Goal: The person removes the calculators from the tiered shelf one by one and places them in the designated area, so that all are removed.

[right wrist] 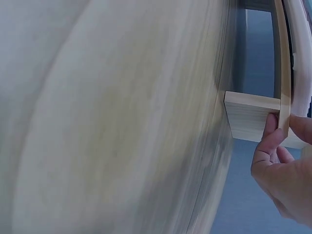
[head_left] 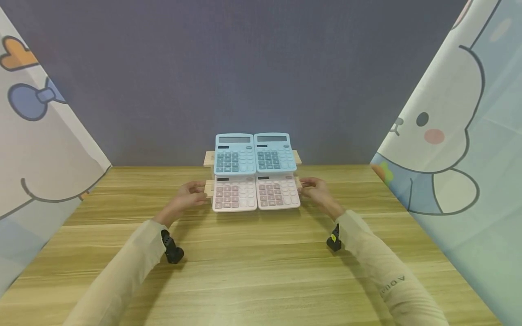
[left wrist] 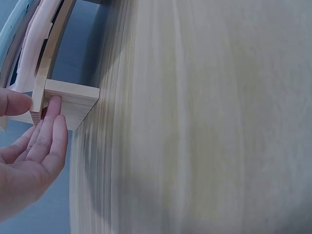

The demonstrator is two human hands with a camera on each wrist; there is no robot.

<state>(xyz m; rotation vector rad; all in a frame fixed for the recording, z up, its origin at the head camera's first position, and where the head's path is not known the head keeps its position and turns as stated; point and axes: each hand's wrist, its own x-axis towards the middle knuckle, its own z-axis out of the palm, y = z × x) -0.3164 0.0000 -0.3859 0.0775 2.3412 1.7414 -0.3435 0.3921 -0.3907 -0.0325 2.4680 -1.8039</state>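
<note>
A small two-tier wooden rack (head_left: 209, 186) stands at the back of the table, holding two blue calculators (head_left: 234, 154) (head_left: 275, 153) on its upper tier and two pink calculators (head_left: 234, 194) (head_left: 277, 192) on the lower one. My left hand (head_left: 187, 199) pinches the left end of the lower board (left wrist: 48, 53), thumb above and fingers beneath. At the opposite end, my right hand (head_left: 318, 194) grips the same board (right wrist: 284, 68) between thumb and fingers. A wooden leg (left wrist: 73, 100) supports the board beside the left fingertips; another leg (right wrist: 251, 114) is by the right ones.
Behind the rack rises a dark grey panel (head_left: 253, 68). Cartoon-printed curtains (head_left: 45, 149) (head_left: 448, 136) hang on both sides of the wood-grain table (head_left: 253, 262). A black wrist camera (head_left: 173, 249) sits at the left cuff, another camera (head_left: 334, 240) at the right.
</note>
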